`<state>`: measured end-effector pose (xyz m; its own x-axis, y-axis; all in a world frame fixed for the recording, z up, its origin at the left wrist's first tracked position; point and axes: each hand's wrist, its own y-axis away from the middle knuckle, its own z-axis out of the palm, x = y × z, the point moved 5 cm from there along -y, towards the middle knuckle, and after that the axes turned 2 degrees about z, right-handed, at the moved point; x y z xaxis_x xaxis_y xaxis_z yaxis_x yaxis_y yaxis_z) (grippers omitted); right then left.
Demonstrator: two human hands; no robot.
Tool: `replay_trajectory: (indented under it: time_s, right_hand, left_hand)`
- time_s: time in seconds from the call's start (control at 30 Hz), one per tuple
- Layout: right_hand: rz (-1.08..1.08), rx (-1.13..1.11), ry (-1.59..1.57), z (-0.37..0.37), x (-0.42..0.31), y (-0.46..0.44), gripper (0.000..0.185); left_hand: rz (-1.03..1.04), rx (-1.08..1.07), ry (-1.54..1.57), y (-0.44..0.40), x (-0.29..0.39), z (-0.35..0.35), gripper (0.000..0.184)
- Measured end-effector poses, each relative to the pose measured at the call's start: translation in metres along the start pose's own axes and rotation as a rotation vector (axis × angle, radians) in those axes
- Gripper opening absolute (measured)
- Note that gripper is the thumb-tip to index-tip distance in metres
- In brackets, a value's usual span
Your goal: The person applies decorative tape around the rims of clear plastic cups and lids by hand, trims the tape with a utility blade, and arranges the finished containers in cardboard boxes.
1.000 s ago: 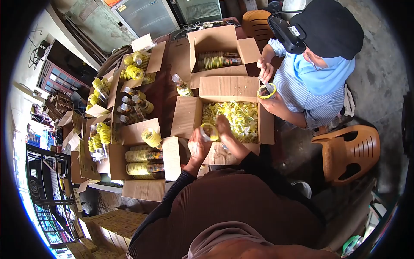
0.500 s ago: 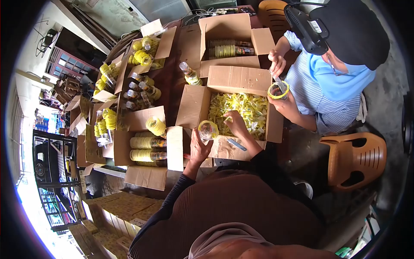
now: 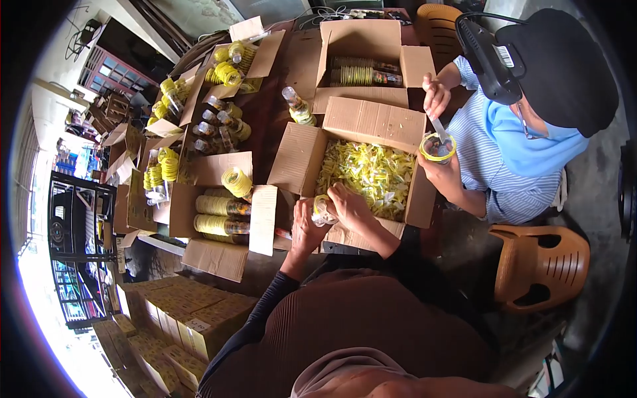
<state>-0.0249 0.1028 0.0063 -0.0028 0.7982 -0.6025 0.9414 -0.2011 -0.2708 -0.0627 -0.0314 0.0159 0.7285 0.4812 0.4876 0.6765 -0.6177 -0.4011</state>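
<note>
My left hand (image 3: 308,229) is wrapped around a clear plastic cup (image 3: 323,211) with a yellow rim, tilted over the near edge of an open carton. At the cup's mouth my right hand (image 3: 352,209) has its fingers bent and closed; whatever they pinch is hidden. The carton (image 3: 295,159) beside both hands holds a heap of small yellow packets (image 3: 368,172). Left of my left hand, another open carton (image 3: 215,259) contains stacks of yellow-rimmed cups (image 3: 211,225), and a leaning cup stack (image 3: 237,182) rests on top.
On the right a co-worker's hand (image 3: 438,169) holds a similar cup (image 3: 438,147), with a clear strip-like tool in the other hand. A stack of cups (image 3: 298,106) stands behind the packet carton. Another carton (image 3: 365,40), an orange chair (image 3: 570,265) and stacked boxes (image 3: 192,305) surround the table.
My right hand has moved left from above the yellow packets to the cup. The cup in my left hand has come lower and tipped. The flat blue-grey tool on the carton flap no longer shows.
</note>
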Motion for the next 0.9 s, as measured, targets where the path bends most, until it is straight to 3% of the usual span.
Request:
replay_trajectory:
  time_s: [0.13,0.23,0.33,0.37,0.47,0.53,0.67,0.77,0.83,0.87,0.9]
  right_hand:
    - [-0.04,-0.136,-0.028,0.008,0.003,0.006,0.026]
    - [-0.214,-0.159,-0.002,0.012,0.0,0.014,0.025]
    - [-0.307,-0.233,-0.033,0.011,-0.007,0.02,0.023]
    - [-0.252,-0.25,-0.079,0.016,-0.004,0.02,0.024]
    - [-0.178,-0.359,-0.098,0.01,-0.005,0.016,0.026]
    - [-0.137,-0.394,-0.128,0.014,-0.005,0.016,0.025]
    - [-0.044,-0.207,-0.259,0.007,-0.005,0.014,0.022]
    - [0.056,-0.223,-0.249,0.012,0.007,0.01,0.018]
    - [0.406,-0.221,-0.676,0.017,0.025,0.01,0.021]
    - [0.41,-0.21,-0.672,0.018,0.027,0.009,0.021]
    - [0.225,-0.032,-0.627,0.005,0.022,0.004,0.021]
  left_hand:
    - [0.017,-0.103,0.107,0.005,0.005,0.003,0.07]
    - [-0.189,-0.385,0.336,0.012,-0.002,0.011,0.079]
    - [-0.169,-0.513,0.385,0.015,0.003,0.013,0.076]
    - [-0.225,-0.537,0.427,0.016,0.004,0.014,0.067]
    - [-0.344,-0.523,0.402,0.02,0.007,0.014,0.056]
    - [-0.261,-0.467,0.354,0.021,0.008,0.01,0.05]
    - [-0.041,-0.292,0.359,0.009,0.01,-0.001,0.057]
    - [-0.095,-0.296,0.229,0.005,0.004,0.008,0.054]
    - [-0.053,-0.226,0.203,0.001,0.009,0.01,0.054]
    - [-0.017,-0.157,0.172,-0.002,0.01,0.008,0.054]
    - [0.007,-0.127,0.157,-0.004,0.009,0.01,0.056]
